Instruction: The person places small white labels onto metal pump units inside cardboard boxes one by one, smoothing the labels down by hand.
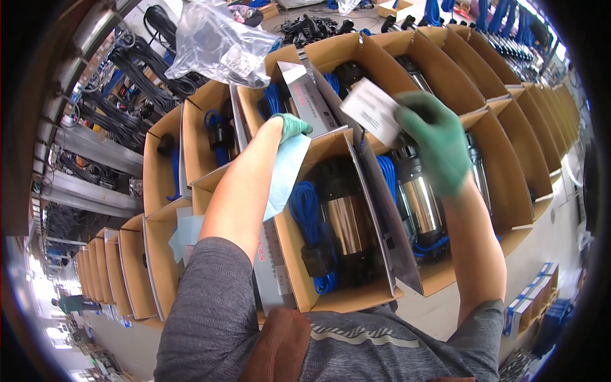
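My left hand (pixel 293 126), in a green glove, is closed on light blue paper sheets (pixel 286 172) that hang below it, beside an open cardboard box. My right hand (pixel 438 141), gloved the same and slightly blurred, grips a white printed booklet (pixel 371 111) above the boxes to the right. In the near box lies a shiny steel pump (pixel 347 223) with black ends, next to a coil of blue cable (pixel 307 210). Another steel pump (pixel 420 200) lies in the box under my right hand. A grey printed box flap (pixel 309 99) stands up just beyond my left hand.
Rows of open cardboard boxes (pixel 509 159) stretch away to both sides. A clear plastic bag (pixel 219 48) lies over the far boxes. Black cable coils (pixel 130 60) hang or lie at the far left. More light blue paper (pixel 186 232) sticks out of a box left of my forearm.
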Demonstrator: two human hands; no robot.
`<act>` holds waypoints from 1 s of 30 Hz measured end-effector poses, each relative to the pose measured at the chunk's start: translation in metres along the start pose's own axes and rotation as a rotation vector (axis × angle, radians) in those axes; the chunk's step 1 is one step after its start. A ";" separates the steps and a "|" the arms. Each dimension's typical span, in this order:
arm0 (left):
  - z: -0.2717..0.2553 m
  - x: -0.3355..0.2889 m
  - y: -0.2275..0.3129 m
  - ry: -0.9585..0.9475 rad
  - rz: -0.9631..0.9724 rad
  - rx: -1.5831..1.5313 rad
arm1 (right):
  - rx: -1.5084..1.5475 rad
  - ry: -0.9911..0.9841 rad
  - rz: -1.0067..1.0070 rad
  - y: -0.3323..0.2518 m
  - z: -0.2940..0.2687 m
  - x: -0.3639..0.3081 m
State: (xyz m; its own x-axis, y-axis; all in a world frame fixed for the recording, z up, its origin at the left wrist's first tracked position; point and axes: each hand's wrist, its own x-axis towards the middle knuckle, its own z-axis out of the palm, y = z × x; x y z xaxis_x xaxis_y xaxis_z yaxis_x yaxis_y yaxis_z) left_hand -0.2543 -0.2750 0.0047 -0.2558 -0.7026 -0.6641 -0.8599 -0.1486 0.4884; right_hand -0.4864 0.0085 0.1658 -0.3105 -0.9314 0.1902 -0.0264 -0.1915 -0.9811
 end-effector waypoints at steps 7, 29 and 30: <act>0.010 0.079 -0.038 -0.282 0.288 1.024 | 0.015 -0.011 0.391 0.110 0.118 0.140; 0.019 0.056 -0.028 0.003 0.129 0.599 | -1.121 -0.291 0.646 0.286 0.118 0.246; 0.019 0.056 -0.028 0.002 0.132 0.597 | -1.303 -0.415 0.596 0.278 0.119 0.243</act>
State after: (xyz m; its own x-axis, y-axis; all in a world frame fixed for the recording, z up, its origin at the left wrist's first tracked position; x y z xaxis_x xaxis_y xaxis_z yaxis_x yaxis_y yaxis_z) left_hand -0.2531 -0.2974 -0.0567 -0.3771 -0.6899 -0.6179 -0.9201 0.3552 0.1649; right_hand -0.4561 -0.3080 -0.0565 -0.3014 -0.8333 -0.4634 -0.8742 0.4356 -0.2148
